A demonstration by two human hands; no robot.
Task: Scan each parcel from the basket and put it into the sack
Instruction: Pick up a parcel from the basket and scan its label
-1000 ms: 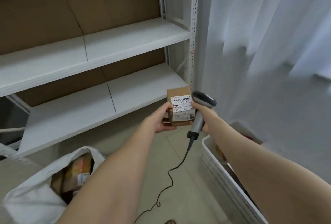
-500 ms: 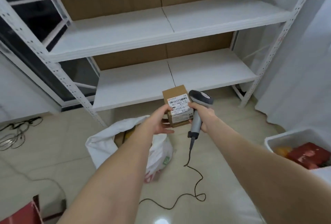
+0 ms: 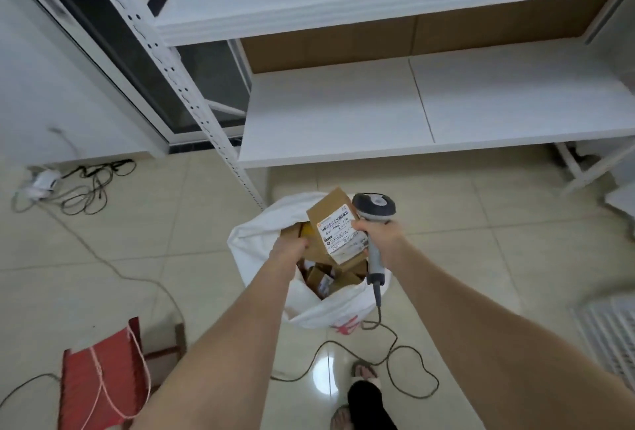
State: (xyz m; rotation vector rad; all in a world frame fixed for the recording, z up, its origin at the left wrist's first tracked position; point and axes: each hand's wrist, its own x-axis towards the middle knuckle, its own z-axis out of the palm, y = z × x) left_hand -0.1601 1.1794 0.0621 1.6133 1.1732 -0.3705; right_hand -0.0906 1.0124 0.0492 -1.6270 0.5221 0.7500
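A brown cardboard parcel (image 3: 331,220) with a white barcode label hangs tilted over the open mouth of the white sack (image 3: 256,240) on the floor. My left hand (image 3: 288,247) grips the parcel at its lower left side. Just right of the parcel, my right hand (image 3: 378,239) holds the grey barcode scanner (image 3: 374,207) by the handle, with a fingertip touching the label's edge. Several other brown parcels (image 3: 324,280) lie inside the sack. The white slatted basket (image 3: 608,333) shows at the right edge; its contents are out of view.
A white metal shelf unit (image 3: 412,110) stands behind the sack, with an upright post (image 3: 192,106) close to it. The scanner cable (image 3: 395,361) loops on the tiles by my feet (image 3: 364,371). A red bag (image 3: 99,378) sits lower left, and loose cables (image 3: 86,185) lie far left.
The view has swung left and down. Both hands have carried the parcel and the scanner from in front of the shelves to just above the sack's mouth.
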